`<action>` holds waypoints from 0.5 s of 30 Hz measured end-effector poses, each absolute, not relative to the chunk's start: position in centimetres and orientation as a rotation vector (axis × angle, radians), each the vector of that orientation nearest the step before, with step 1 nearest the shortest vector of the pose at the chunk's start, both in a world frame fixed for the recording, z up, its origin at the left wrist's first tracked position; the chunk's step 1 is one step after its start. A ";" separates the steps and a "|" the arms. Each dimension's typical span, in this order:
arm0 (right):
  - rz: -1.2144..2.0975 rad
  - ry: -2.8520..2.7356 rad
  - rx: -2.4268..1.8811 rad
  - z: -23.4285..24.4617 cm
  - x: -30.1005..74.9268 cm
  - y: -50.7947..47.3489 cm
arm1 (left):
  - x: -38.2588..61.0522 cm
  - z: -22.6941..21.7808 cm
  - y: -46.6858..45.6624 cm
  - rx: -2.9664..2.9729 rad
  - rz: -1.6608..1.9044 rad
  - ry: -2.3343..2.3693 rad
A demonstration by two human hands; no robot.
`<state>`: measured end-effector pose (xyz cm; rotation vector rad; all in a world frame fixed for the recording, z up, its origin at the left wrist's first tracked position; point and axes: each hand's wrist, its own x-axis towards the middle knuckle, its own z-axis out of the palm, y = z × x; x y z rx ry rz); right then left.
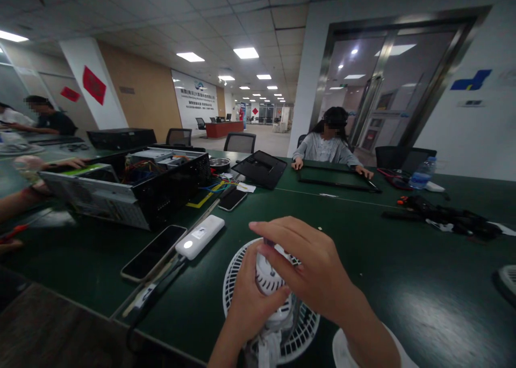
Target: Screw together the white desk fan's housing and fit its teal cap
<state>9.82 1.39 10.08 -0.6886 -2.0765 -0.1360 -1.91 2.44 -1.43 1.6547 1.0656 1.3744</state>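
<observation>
A small white fan lies face down on the dark green table, its round grille (237,266) showing around my hands. My left hand (252,303) is wrapped around the fan's white motor housing (268,279) from the near side. My right hand (308,268) lies over the top of the housing with its fingers curled onto it. What the fingertips touch is hidden.
A white power bank (200,236) and a black phone (153,252) lie left of the fan. An open computer case (133,188) stands at the left, another phone (233,199) behind it. A person across the table rests their hands on a black panel (336,177). Tools (439,214) lie at the right.
</observation>
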 end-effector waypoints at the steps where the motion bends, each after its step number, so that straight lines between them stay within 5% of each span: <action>1: -0.192 -2.056 -0.725 10.1 9.8 1.5 | -1.9 -1.4 2.4 1.646 1.372 1.081; 9: -0.057 -2.018 -0.635 10.5 10.3 1.3 | -2.0 -1.0 2.4 1.669 1.352 1.033; 15: -0.250 -1.977 -0.749 10.5 10.1 1.5 | -1.9 -1.3 2.5 1.692 1.362 1.035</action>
